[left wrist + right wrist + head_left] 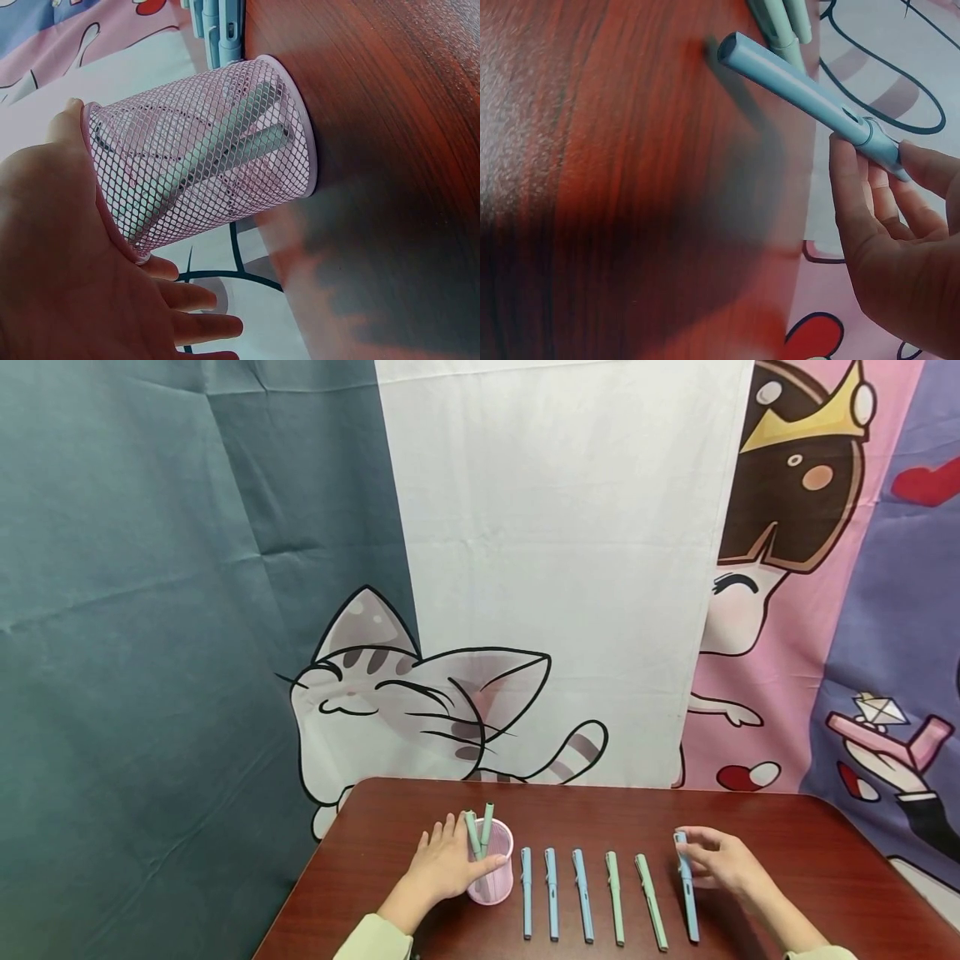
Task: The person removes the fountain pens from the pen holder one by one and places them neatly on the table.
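My left hand (pixel 447 860) rests against the rim of a pink mesh pen cup (pixel 202 150), its fingers straight and spread, the thumb reaching across the cup's near side. Two green pens (pixel 487 825) lean inside the cup, and their lower ends show through the mesh in the left wrist view. At the right, my right hand (pixel 716 857) pinches a light blue pen (pixel 795 86) near its clip end between thumb and fingers. The pen's other end points toward the near table side, and a shadow falls on the wood beside it.
Between the hands lie three blue pens (pixel 552 893) and two green pens (pixel 615 897), side by side on the brown wooden table (pixel 600 810). Behind the table's far edge hangs a cloth backdrop (pixel 562 527) printed with a cat and other cartoon figures.
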### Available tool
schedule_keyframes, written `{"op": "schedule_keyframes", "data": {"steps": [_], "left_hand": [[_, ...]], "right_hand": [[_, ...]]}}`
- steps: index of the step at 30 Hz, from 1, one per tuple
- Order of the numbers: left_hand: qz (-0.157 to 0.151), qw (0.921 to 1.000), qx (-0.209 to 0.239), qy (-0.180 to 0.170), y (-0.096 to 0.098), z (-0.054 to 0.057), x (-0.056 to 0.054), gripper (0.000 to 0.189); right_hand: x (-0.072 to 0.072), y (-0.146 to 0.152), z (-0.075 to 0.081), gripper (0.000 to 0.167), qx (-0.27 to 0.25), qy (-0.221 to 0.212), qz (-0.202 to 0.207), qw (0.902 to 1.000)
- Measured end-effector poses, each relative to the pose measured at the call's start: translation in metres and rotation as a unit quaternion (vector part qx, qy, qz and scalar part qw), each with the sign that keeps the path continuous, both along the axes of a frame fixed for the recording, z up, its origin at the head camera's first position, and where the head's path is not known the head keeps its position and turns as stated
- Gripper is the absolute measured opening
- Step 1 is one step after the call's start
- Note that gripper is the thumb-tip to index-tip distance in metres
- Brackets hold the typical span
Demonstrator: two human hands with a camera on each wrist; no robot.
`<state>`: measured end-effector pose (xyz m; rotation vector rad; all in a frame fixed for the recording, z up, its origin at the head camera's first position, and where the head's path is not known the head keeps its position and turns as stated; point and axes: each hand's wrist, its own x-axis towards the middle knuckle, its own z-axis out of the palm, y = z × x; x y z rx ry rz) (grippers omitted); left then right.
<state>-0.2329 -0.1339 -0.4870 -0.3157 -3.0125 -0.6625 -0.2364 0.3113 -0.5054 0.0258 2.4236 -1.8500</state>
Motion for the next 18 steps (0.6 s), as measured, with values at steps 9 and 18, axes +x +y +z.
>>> {"op": "schedule_keyframes", "data": {"steps": [9, 18], "left_hand": [[0.0, 1.0, -0.004, -0.002, 0.0, -0.002, -0.001, 0.113], [0.002, 1.0, 0.002, -0.001, 0.0, -0.002, -0.001, 0.112]], "right_hand": [[-0.004, 0.005, -0.009, 0.053, 0.012, -0.017, 0.019, 0.9996], [-0.009, 0.014, -0.021, 0.054, -0.016, -0.038, 0.055, 0.9976]]}}
